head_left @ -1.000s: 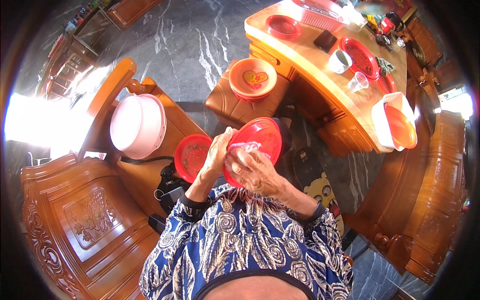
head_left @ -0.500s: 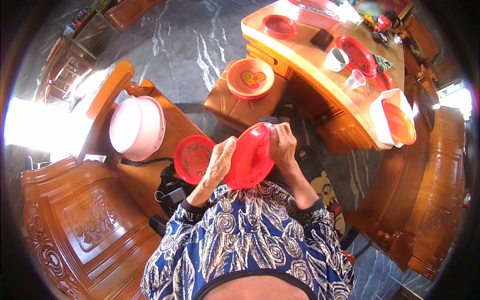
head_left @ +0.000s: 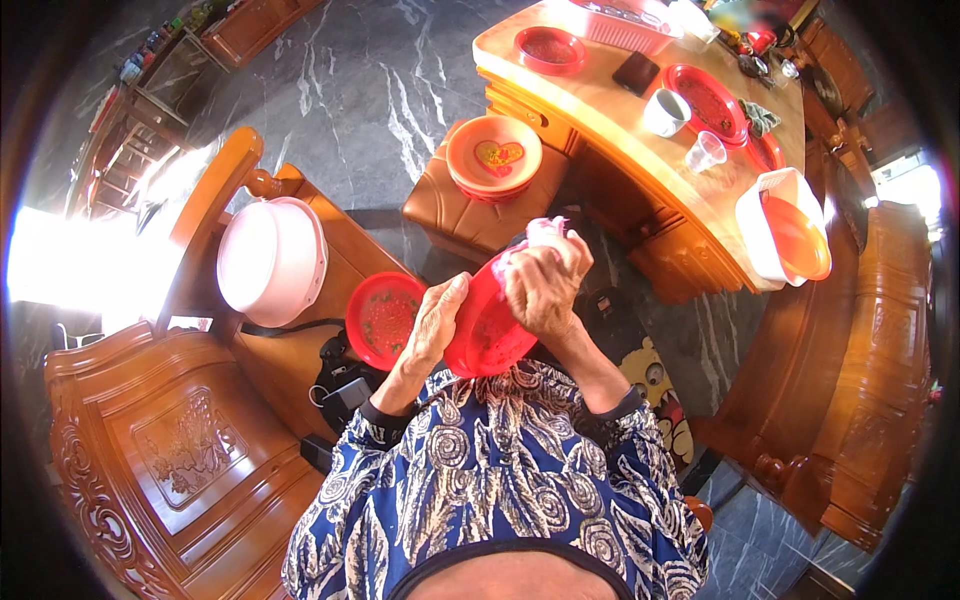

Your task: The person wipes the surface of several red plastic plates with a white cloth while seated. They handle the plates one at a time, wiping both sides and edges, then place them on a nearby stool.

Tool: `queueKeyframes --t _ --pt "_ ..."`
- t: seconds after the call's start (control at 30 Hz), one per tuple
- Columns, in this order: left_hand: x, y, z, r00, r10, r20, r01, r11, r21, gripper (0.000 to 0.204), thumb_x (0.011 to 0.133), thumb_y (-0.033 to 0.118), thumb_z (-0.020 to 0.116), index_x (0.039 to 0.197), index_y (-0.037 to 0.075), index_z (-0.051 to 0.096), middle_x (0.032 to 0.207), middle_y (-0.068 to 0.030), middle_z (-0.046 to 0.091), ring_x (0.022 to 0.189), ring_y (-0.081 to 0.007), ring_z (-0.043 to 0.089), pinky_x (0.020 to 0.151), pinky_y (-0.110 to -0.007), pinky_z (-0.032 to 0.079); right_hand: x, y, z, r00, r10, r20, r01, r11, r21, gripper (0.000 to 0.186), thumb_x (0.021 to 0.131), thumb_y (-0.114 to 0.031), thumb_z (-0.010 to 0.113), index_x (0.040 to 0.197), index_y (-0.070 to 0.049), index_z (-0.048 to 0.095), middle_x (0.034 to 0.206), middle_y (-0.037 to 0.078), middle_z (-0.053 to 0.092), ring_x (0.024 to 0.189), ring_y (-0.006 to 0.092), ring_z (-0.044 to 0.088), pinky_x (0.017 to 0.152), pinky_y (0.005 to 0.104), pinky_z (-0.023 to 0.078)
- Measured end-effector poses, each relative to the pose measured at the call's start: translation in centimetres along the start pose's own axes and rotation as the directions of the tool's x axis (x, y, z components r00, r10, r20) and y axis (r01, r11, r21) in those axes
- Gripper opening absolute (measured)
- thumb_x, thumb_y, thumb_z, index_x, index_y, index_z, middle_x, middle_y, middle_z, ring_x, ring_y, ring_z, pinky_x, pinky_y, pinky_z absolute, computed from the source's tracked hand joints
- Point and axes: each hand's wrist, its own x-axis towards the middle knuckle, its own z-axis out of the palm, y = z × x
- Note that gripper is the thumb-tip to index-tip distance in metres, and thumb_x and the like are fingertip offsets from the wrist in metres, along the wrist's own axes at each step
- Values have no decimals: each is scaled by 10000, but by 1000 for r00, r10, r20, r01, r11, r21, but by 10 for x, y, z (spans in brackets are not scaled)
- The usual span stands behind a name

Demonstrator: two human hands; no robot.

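Observation:
My left hand (head_left: 435, 322) grips the left edge of a red plate (head_left: 492, 340), tilted in front of my patterned blue top. My right hand (head_left: 542, 285) is closed on a bunched pink cloth (head_left: 547, 232) at the plate's upper right rim, its fingers covering part of the plate. Left of my left hand, a second red plate (head_left: 383, 312) with small dark bits lies on a wooden bench (head_left: 280, 368). Beyond my hands, a stack of orange and red plates (head_left: 494, 150) with a heart design on top rests on a brown padded stool (head_left: 437, 203).
A pink round tub (head_left: 270, 255) sits at left. A wooden table (head_left: 735, 210) at upper right holds red dishes, cups, a pink basket, a dark rectangular object and a white container (head_left: 757, 250) with orange plates. Carved chairs flank me; a skateboard (head_left: 655, 375) is below at right.
The plate has tilted more upright since a second ago. My right hand has moved from across its face to the upper right rim, and the pink cloth shows there again after being hidden.

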Motion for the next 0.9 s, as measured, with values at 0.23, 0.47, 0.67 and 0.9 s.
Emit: queueKeyframes --t 0.23,0.47,0.67,0.9 --pt "-5 1 8 998 58 -22 -60 996 -71 360 995 336 419 906 25 576 795 56 524 753 -35 436 651 -201 383 11 -3 8 983 -130 128 75 926 371 158 750 -151 632 830 -50 540 1087 176 524 1017 362 522 921 506 407" --pt "-18 -14 0 995 90 -51 -97 985 -144 344 985 281 460 1019 -37 585 929 45 588 841 -39 489 749 -211 422 -30 37 26 869 415 269 -489 648 584 131 885 -78 466 918 -3 569 953 159 571 844 287 573 779 328 453" --pt "-25 -34 -15 992 110 -62 -118 982 -149 336 973 273 476 1034 -38 589 941 43 590 846 -35 490 754 -194 405 -65 41 24 729 587 352 -658 458 597 252 945 -195 399 875 -23 569 805 69 540 755 163 527 712 298 430" --pt "-17 37 -15 984 -11 178 20 999 -50 484 961 418 420 1011 -29 599 910 -22 630 854 -82 553 793 -221 420 -32 61 1 836 479 266 -502 475 722 148 849 -93 441 774 9 518 725 107 489 656 211 505 614 299 407"
